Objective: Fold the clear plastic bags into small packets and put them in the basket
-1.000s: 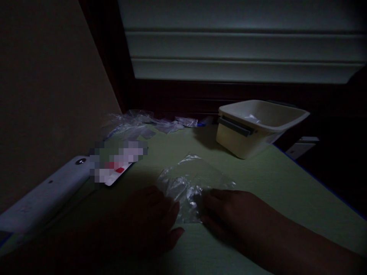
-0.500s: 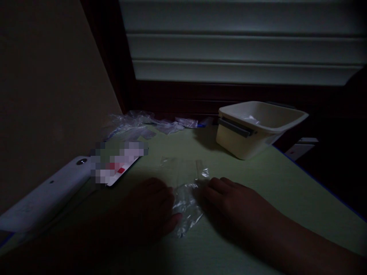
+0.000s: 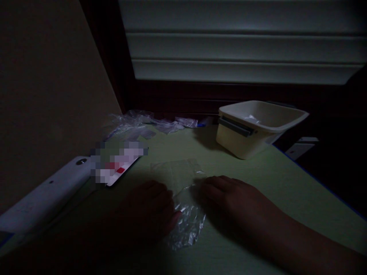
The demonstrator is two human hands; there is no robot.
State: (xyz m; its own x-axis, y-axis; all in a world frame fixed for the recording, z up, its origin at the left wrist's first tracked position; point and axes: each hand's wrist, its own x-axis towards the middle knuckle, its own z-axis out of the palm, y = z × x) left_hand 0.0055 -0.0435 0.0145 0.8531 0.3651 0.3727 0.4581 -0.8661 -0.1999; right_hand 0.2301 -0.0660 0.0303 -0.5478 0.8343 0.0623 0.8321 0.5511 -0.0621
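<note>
While a clear plastic bag (image 3: 185, 204) lies on the green table (image 3: 295, 194), crinkled at its near end, the left hand (image 3: 150, 208) curls at its left edge and the right hand (image 3: 226, 196) bends over its right edge; whether either grips it, I cannot tell. Beyond the right hand stands a cream bin (image 3: 239, 144).

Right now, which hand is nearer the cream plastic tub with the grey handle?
Right. The right hand is on the tub's near side, by the right edge of the clear, crinkled plastic bag; the left hand is farther off, at the bag's left.
</note>
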